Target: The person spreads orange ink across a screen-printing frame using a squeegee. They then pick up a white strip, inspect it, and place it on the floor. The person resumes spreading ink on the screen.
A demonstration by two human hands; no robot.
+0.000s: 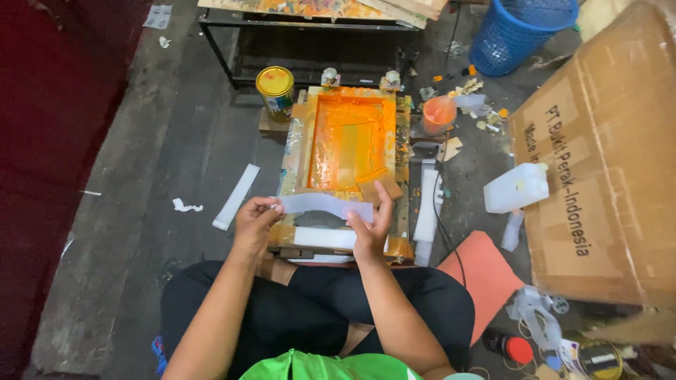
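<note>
I sit cross-legged on the floor and hold a white paper strip (325, 205) stretched between both hands. My left hand (253, 226) pinches its left end and my right hand (372, 226) pinches its right end. The strip hovers over the near edge of a wooden printing screen frame (403, 148) whose mesh is covered in orange ink (348, 141). A brown wooden squeegee (380, 188) lies in the frame just beyond my right thumb. More white strips (322, 238) lie on the frame's near edge under my hands.
A yellow-lidded paint can (276, 90) stands left of the frame and an orange cup (439, 112) right of it. A white jug (516, 187), large cardboard box (605, 155), blue basket (517, 32), orange sheet (486, 274) and loose white strips (236, 196) (427, 211) surround me.
</note>
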